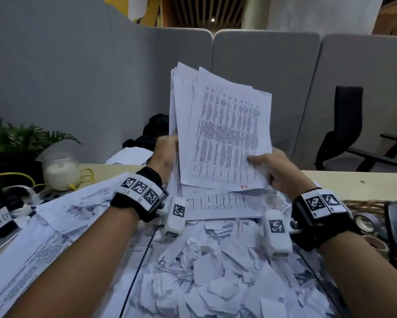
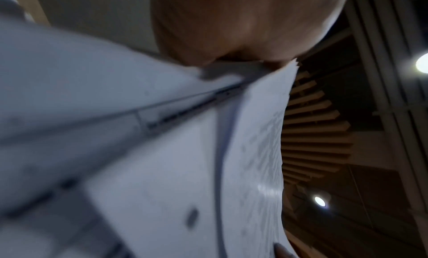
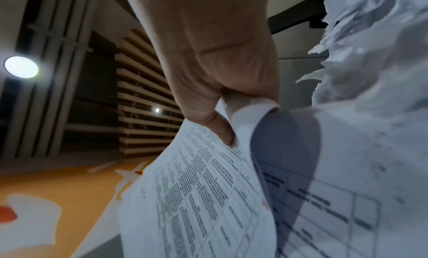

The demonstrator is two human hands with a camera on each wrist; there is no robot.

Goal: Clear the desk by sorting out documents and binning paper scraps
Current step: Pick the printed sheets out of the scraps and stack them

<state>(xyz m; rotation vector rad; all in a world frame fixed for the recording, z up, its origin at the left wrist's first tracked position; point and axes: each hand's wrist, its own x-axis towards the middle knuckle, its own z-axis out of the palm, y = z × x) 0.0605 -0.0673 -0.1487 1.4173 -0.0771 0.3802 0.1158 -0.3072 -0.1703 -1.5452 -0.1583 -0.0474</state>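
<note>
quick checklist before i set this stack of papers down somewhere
1. Left hand grips the stack of printed sheets: ok.
2. Right hand pinches the stack's lower right corner: ok.
3. Sheets squared up: not ok, edges fan out at the top.
4. Stack lifted free of the torn paper scraps: ok.
5. Bare desk to set it on: ok, far right.
6. Scrap caught among the sheets: cannot tell.
</note>
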